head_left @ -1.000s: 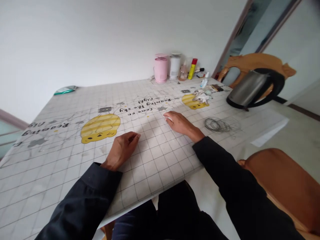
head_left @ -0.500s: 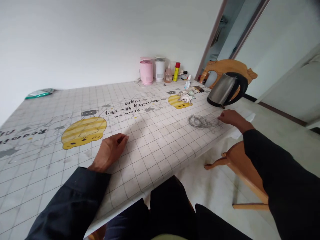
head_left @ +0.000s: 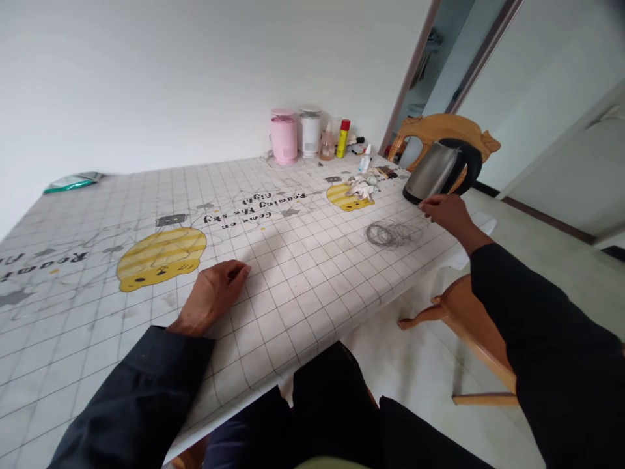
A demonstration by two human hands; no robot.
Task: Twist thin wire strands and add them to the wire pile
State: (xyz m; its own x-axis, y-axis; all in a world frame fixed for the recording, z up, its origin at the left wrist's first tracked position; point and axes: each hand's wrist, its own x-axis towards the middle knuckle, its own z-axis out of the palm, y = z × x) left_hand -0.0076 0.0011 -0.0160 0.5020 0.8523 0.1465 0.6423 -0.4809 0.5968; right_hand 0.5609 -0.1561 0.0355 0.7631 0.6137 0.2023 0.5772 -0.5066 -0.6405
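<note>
Seemingly, we're working at the tangled dark strands (head_left: 383, 234) lying right of centre. Our left hand (head_left: 212, 293) and right hand (head_left: 446, 215) are pinching, though whether they're gripping a strand we can't tell. Any pull is calling for gentleness.

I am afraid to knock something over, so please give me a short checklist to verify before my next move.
1. Left hand away from the steel kettle: ok.
2. Right hand not touching the kettle: cannot tell; they overlap in this view.
3. Kettle standing on its base: ok.
4. Coil of thin dark strands tidy: not ok; loose strands spread out on one side.
5. Right hand empty: cannot tell; a thin strand might not show.
</note>
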